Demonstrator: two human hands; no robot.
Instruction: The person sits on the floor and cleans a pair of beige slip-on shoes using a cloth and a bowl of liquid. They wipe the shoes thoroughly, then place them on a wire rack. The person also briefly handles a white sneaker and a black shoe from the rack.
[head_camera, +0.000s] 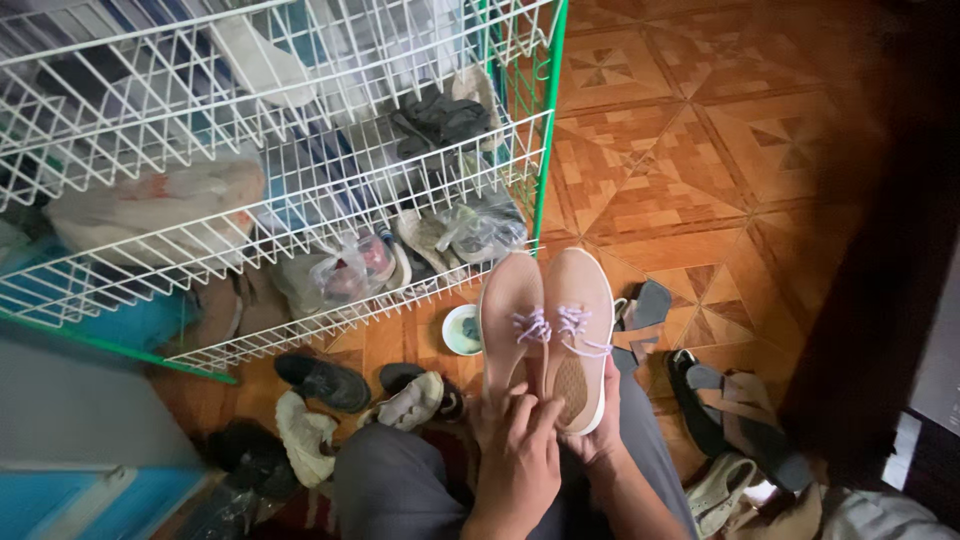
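Note:
A pair of pink slip-on shoes with lilac laces is held side by side, toes pointing away from me. My left hand (522, 450) grips the heel of the left pink shoe (510, 315), fingers curled over its opening. My right hand (603, 432) cups the heel of the right pink shoe (580, 320) from below and the side. Both shoes hover above my grey-trousered knees (390, 480), just in front of a wire rack.
A white wire shoe rack (300, 215) with a green frame holds bagged shoes and fills the upper left. Loose footwear lies on the patterned wooden floor: a black shoe (322, 381), white shoes (305, 435), dark sandals (738, 420). A small round white dish (462, 330) sits beside the pink pair.

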